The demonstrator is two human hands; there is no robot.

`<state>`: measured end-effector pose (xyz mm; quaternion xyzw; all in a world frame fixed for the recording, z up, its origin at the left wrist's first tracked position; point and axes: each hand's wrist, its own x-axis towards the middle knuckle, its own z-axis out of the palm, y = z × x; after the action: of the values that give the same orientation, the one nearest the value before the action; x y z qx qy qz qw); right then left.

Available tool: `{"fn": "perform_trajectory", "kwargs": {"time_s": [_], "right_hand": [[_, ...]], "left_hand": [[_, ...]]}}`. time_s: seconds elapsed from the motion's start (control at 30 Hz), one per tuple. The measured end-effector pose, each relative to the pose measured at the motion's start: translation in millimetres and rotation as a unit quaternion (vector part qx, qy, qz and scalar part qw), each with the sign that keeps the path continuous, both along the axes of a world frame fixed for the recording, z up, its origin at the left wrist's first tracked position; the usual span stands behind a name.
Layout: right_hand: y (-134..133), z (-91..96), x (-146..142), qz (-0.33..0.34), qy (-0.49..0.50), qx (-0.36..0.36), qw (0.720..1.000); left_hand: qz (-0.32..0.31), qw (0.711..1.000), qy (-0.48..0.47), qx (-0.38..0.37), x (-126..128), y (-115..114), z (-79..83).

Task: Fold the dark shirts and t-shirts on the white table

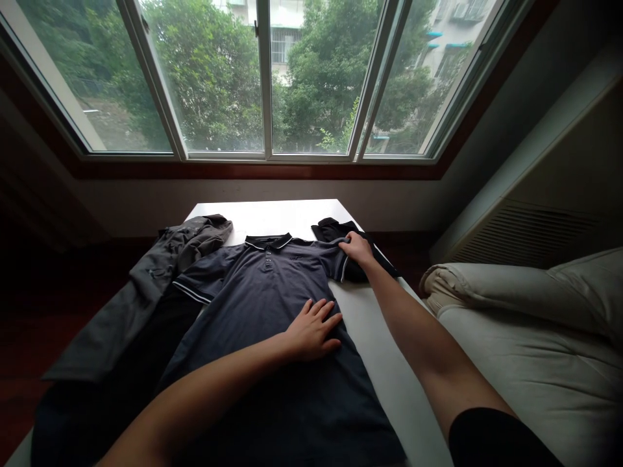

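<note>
Head: left grip [314,329] spread on cloth polo [265,292], right grip [357,248] pinching white-piped sleeve [333,258].

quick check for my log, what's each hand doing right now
Left hand: open, palm down on the polo shirt.
Right hand: closed, holding the shirt's sleeve.

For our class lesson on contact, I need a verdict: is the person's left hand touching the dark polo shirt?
Touching. The head view shows the left hand lying spread and palm down on the front of the polo shirt.
</note>
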<state>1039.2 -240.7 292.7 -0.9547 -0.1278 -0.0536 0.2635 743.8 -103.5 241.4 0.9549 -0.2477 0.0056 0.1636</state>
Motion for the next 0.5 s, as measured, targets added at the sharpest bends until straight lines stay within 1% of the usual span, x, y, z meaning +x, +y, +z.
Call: {"fn": "perform_trajectory", "kwargs": {"time_s": [0.07, 0.1, 0.17, 0.23, 0.27, 0.33, 0.37, 0.4, 0.43, 0.5], "right_hand": [[13.5, 12.1, -3.4, 0.006, 0.011, 0.052, 0.999], [21.9, 18.1, -6.9, 0.022, 0.035, 0.09, 0.995], [41.9, 29.3, -16.7, 0.07, 0.114, 0.177, 0.975], [64.1, 37.5, -28.6, 0.121, 0.197, 0.254, 0.939], [75.2, 39.5, -34.9, 0.155, 0.239, 0.28, 0.917], [95.1, 38.0, -47.3, 0.23, 0.319, 0.305, 0.867], [102.9, 34.0, -53.2, 0.258, 0.346, 0.303, 0.849], [108.9, 27.7, -58.7, 0.272, 0.35, 0.294, 0.847], [112.9, 19.2, -63.9, 0.274, 0.325, 0.277, 0.862], [114.5, -2.6, -73.4, 0.262, 0.204, 0.214, 0.919]], "left_hand": [[-0.002, 1.0, -0.002, -0.006, 1.3, -1.5, 3.0], [-0.006, 1.0, -0.005, -0.009, 0.7, -2.4, 5.2], [-0.025, 0.999, -0.013, -0.017, -3.9, -4.3, 11.1], [-0.058, 0.998, -0.022, -0.025, -12.4, -6.0, 19.3], [-0.082, 0.996, -0.025, -0.029, -17.7, -6.4, 24.0], [-0.129, 0.991, -0.025, -0.032, -29.6, -5.7, 33.0], [-0.145, 0.989, -0.023, -0.033, -35.6, -4.5, 36.8], [-0.154, 0.987, -0.021, -0.032, -41.3, -2.6, 39.6], [-0.156, 0.987, -0.019, -0.031, -46.4, 0.0, 41.3], [-0.147, 0.989, -0.019, -0.025, -54.3, 7.3, 41.2]]}}
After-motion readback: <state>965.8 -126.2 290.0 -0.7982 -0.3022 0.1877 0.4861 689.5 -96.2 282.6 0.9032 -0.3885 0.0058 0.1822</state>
